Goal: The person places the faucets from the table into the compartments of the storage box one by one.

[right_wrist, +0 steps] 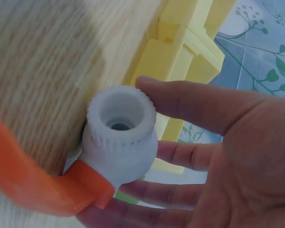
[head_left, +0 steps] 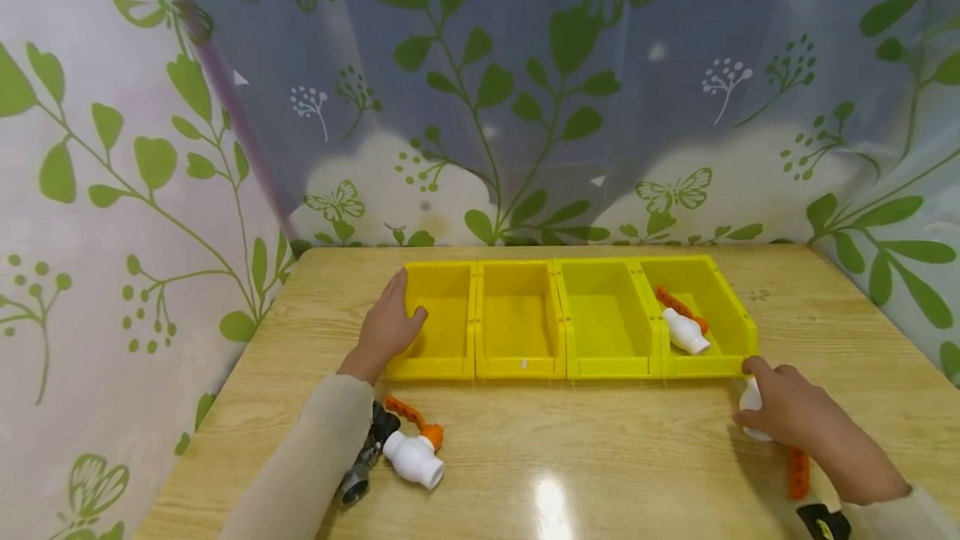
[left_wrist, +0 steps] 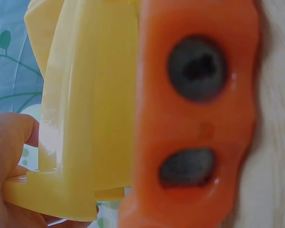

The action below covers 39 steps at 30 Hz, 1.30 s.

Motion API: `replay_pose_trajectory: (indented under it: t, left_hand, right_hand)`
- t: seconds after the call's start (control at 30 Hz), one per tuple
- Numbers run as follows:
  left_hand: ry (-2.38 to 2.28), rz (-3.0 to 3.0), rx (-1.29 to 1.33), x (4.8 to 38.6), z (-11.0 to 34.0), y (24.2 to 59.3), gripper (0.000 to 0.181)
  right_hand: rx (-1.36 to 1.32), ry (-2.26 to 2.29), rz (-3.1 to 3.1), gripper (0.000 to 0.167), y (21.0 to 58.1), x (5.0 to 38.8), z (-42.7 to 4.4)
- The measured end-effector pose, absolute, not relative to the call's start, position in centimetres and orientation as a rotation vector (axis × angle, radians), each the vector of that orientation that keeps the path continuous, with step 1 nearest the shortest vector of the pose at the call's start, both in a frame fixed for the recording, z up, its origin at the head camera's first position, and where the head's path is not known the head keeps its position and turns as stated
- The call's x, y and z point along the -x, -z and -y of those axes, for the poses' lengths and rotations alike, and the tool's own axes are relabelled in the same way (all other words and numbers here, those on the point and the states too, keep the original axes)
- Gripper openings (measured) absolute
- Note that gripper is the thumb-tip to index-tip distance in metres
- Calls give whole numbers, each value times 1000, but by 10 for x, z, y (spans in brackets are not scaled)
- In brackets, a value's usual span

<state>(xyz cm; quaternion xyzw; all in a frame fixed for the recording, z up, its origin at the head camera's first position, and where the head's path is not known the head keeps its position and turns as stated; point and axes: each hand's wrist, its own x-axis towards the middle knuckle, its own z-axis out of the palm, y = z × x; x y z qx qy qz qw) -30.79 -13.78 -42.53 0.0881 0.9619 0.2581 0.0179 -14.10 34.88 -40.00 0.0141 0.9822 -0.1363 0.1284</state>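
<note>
My left hand [head_left: 386, 327] grips the outer left wall of the leftmost yellow bin [head_left: 431, 369], thumb over the inside. In the left wrist view, the fingers hold the corner of this yellow bin [left_wrist: 76, 118]. At the right, my right hand [head_left: 813, 415] has its thumb and fingers around a white ball valve [right_wrist: 121, 152] with an orange handle [right_wrist: 33, 183], just off the front right corner of the bin row. Another white ball valve [head_left: 414, 458] lies on the table near my left forearm; its orange handle [left_wrist: 199, 123] fills much of the left wrist view.
The yellow bins stand side by side in a row. Inside the rightmost bin [head_left: 708, 365] lies a white ball valve [head_left: 684, 332] with an orange handle. A dark device [head_left: 360, 469] shows beside the left sleeve. Patterned curtains [head_left: 480, 107] border the wooden table [head_left: 600, 448].
</note>
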Motion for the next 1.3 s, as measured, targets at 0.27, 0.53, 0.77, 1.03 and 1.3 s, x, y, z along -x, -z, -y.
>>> replay_pose_trajectory:
  t: [0.27, 0.53, 0.77, 1.03, 1.3]
  left_hand:
    - [-827, -2987, -272, 308, 138, 426, 76]
    - [-826, -2984, -275, 310, 140, 428, 76]
    - [-838, -2979, -278, 309, 140, 428, 77]
    - [-848, -2974, -292, 308, 139, 428, 76]
    - [-847, -2974, -292, 308, 139, 427, 76]
  right_hand:
    - [70, 410, -2879, 67, 403, 138, -351]
    - [282, 455, -2815, 66, 406, 135, -353]
    - [200, 434, -2822, 67, 398, 136, -358]
    - [124, 462, -2744, 67, 400, 138, -362]
    - [95, 462, -2715, 69, 399, 139, -362]
